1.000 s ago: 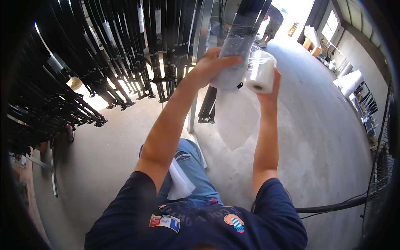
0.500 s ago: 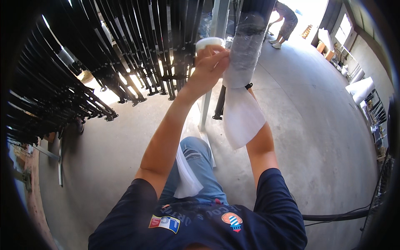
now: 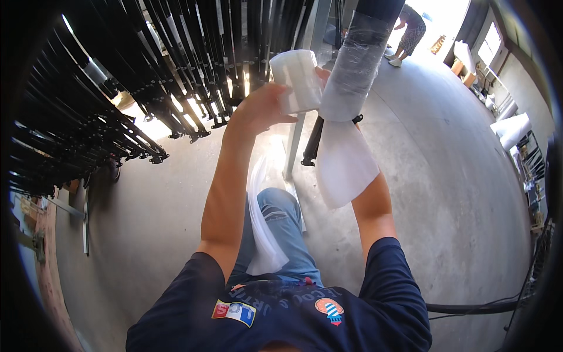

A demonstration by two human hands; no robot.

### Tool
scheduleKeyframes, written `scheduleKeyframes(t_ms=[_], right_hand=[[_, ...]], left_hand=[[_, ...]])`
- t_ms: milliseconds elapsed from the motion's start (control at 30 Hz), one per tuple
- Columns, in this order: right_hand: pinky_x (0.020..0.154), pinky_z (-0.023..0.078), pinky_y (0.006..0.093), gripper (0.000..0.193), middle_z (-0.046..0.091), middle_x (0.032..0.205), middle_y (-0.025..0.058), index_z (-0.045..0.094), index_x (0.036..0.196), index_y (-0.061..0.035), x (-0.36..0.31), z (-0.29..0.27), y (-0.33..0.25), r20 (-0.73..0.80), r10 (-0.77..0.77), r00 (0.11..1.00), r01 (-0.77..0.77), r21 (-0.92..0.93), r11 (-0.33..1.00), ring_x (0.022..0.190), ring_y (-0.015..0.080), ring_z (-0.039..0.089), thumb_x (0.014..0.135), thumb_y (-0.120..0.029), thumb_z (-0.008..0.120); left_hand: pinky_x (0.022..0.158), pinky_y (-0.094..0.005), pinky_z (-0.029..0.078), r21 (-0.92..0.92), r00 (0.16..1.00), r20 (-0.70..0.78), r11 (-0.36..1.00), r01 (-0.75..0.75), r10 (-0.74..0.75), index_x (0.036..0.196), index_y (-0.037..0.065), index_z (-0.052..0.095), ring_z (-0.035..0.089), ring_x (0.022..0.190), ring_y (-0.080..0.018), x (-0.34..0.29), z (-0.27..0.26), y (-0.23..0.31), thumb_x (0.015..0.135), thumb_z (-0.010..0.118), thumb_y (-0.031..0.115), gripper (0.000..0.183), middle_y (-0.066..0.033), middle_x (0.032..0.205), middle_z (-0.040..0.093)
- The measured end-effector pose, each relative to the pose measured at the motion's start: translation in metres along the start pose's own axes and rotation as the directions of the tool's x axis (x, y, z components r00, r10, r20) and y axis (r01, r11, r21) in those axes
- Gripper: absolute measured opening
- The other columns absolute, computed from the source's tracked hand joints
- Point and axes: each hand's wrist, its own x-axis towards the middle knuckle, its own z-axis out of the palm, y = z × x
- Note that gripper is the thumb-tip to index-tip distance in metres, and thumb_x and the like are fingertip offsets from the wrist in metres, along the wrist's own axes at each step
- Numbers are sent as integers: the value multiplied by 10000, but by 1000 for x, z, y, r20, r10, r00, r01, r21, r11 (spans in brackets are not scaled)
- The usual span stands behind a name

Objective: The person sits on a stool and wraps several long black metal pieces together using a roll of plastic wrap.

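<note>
A roll of clear stretch film [image 3: 299, 82] is held beside a dark upright bundle wrapped in clear film [image 3: 355, 58]. My left hand [image 3: 264, 108] is at the roll's near left end, its thumb stretched below and some fingers hidden. My right arm passes behind the bundle; only fingertips of my right hand [image 3: 322, 74] show, at the roll's right edge. White foam sheet [image 3: 346, 164] flares from the bundle's lower end, covering part of my right forearm. Beside it a black tube end [image 3: 311, 146] sticks out. A white strip [image 3: 262, 234] hangs over my jeans.
Many black metal tubes [image 3: 193, 58] hang in rows at the left. A grey metal post [image 3: 293, 146] stands before me on the concrete floor [image 3: 440, 193]. Another person [image 3: 410, 32] bends near the bright doorway. White rolls [image 3: 510, 126] and a black cable [image 3: 475, 306] are at the right.
The film roll has swung up into view from behind my left hand. That hand has shifted left and its fingers have spread. Fingertips of my right hand now show at the roll.
</note>
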Motion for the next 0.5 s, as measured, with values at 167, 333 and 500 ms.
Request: scheduleKeyframes(t_ms=[167, 333, 500], right_hand=[[687, 425, 248, 298, 556, 898, 31, 548, 1044, -28, 5, -6, -9, 77, 93, 993, -105, 176, 979, 791, 122, 508, 854, -256, 523], [673, 440, 267, 377, 557, 893, 35, 533, 1062, -28, 8, -11, -26, 117, 103, 988, -143, 417, 898, 771, 145, 521, 853, -342, 518], [780, 466, 329, 510, 559, 1013, 136, 470, 1110, 13, -27, -25, -88, 405, -27, 914, -287, 693, 661, 898, 228, 559, 743, -293, 652]], left_hand=[[875, -466, 425, -750, 996, -38, 661, 23, -78, 1108, 25, 480, 505, 1028, -274, -3, 10, 4, 622, 743, 332, 632, -139, 1087, 504], [846, -363, 435, -567, 980, -197, 813, -132, 22, 1108, 43, 484, 524, 991, -219, 3, 24, 8, 606, 742, 373, 653, -112, 987, 556], [821, -358, 462, -208, 801, -591, 941, -266, 96, 1250, -27, 129, 536, 964, -237, -9, 38, 18, 654, 745, 272, 908, -171, 1098, 485]])
